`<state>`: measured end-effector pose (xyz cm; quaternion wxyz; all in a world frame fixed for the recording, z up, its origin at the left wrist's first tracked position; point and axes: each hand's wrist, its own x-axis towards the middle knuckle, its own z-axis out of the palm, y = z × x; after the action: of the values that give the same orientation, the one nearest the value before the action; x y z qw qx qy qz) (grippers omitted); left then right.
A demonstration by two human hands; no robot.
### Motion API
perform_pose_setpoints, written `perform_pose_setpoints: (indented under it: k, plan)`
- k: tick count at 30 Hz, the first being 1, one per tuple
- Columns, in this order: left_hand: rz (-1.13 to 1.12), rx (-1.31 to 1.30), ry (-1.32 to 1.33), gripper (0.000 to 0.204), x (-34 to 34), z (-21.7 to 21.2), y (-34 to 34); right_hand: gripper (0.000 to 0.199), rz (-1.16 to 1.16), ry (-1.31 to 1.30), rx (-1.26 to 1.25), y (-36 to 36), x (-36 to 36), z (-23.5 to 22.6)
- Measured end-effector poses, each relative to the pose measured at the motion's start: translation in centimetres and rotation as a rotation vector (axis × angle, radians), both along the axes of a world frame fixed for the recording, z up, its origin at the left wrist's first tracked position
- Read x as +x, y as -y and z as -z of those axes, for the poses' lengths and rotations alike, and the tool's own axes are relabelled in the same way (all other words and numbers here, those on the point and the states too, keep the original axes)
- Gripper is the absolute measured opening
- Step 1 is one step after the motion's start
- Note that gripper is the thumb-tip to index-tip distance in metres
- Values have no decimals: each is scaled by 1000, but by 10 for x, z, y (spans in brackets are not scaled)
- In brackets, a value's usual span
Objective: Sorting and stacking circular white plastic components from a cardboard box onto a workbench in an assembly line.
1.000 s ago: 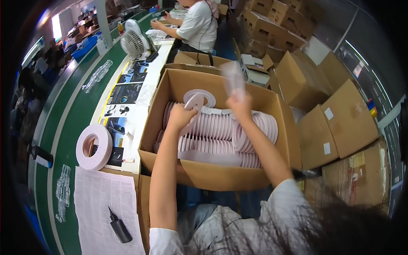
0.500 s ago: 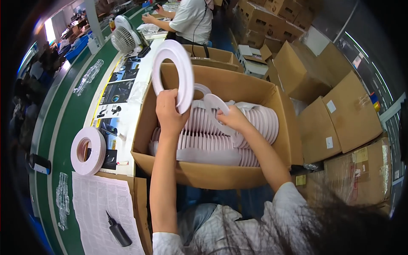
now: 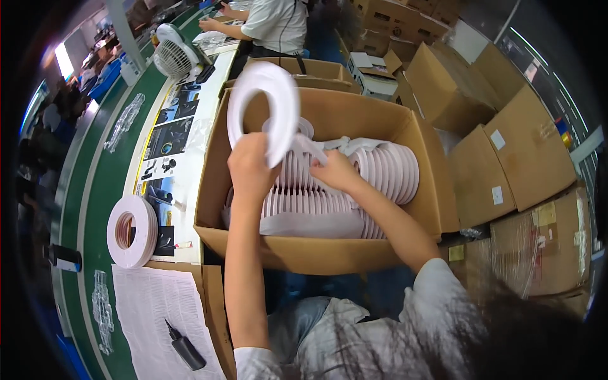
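Against the right edge of the worktop (image 3: 95, 190) stood a large open cardboard carton (image 3: 421, 164), its long axis running left to right across the person's front. Inside it, rows of white flat rings (image 3: 386, 171) stood on edge, packed face to face along that same axis and partly covered by a thin plastic liner (image 3: 304, 225). Above the carton's far left corner the left hand (image 3: 250, 171) held one white ring (image 3: 266, 107) upright, fingers closed around its lower rim, clear of the rows below. The right hand (image 3: 335, 171) lay lower and nearer the packed rings, fingers curled onto the liner at the top of the row. On the worktop, well left of the carton, a separate stack of rings (image 3: 132, 231) lay flat.
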<state>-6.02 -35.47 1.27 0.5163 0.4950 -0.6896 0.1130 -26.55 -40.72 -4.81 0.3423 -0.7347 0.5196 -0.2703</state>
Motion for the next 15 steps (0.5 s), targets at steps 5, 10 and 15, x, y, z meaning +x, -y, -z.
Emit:
perform_pose_setpoints:
  k: [5,10,15]
  plan:
    - [-32,460,20,20,7,22,16,22,42,17,-52,-3,0,-12]
    - [-199,492,-377,27,20,17,15,21,16,432,50,0,-9,-41]
    - [37,664,-978,42,18,16,14,28,-56,1096,419,-12,-1,-33]
